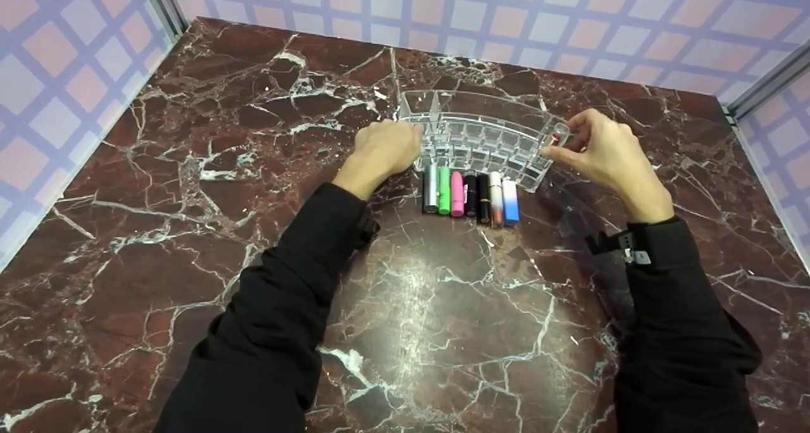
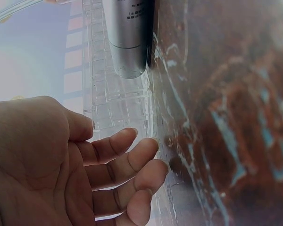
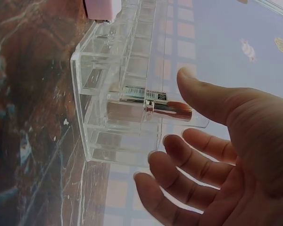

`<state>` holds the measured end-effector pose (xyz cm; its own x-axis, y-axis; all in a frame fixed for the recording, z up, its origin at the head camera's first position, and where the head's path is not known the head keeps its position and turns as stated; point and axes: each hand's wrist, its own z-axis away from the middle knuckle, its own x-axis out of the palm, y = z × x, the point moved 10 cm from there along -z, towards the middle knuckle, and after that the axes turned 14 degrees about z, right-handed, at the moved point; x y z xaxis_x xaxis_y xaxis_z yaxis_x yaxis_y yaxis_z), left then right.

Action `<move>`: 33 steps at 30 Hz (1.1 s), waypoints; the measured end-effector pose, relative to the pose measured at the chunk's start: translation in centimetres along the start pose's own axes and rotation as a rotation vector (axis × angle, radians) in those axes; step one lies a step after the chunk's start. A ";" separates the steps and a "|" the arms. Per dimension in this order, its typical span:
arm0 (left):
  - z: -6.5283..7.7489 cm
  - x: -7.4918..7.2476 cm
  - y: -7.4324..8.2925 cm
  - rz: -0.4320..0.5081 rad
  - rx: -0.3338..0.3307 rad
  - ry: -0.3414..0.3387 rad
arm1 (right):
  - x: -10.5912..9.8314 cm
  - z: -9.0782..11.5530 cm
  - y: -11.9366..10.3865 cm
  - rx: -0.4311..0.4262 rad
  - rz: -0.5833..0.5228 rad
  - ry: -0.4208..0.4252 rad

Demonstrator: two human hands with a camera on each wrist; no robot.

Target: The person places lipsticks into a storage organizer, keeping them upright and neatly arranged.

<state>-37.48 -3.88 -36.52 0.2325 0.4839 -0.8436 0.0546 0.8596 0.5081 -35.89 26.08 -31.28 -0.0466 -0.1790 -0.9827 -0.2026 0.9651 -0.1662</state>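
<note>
A clear acrylic lipstick organizer (image 1: 481,129), curved and stepped with many small compartments, stands on the table. At its left end my left hand (image 1: 386,145) holds the edge with curled fingers; in the left wrist view those fingers (image 2: 144,155) overlap the clear wall. My right hand (image 1: 601,145) is at the opposite end, pinching the top of a clear-capped lipstick (image 3: 172,111) between thumb and index finger. The lipstick's lower part sits in an end compartment, its barcode label showing. The other right-hand fingers (image 3: 172,176) hang loosely bent below it.
A row of several lip tubes lies along the organizer's front: silver (image 1: 431,189), green (image 1: 444,191), pink (image 1: 457,194), black (image 1: 470,194), white-and-brown (image 1: 496,199) and white-and-blue (image 1: 510,202). The marbled table (image 1: 190,243) is bounded by checked panels (image 1: 380,15).
</note>
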 end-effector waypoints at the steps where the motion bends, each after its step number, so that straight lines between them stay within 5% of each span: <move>1: 0.0 0.0 0.0 0.002 -0.003 -0.003 | 0.1 0.1 0.2 0.005 0.012 -0.012; 12: -0.1 0.1 -0.2 0.002 -0.010 0.006 | 3.2 0.8 0.2 -0.097 0.094 -0.208; 33: 0.0 -0.1 0.2 -0.010 0.008 0.026 | 4.9 0.8 -2.0 -0.220 0.068 -0.234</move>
<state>-37.48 -3.78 -36.37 0.2070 0.4793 -0.8529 0.0650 0.8631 0.5008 -34.94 23.46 -35.86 0.1540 -0.0424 -0.9872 -0.4148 0.9040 -0.1035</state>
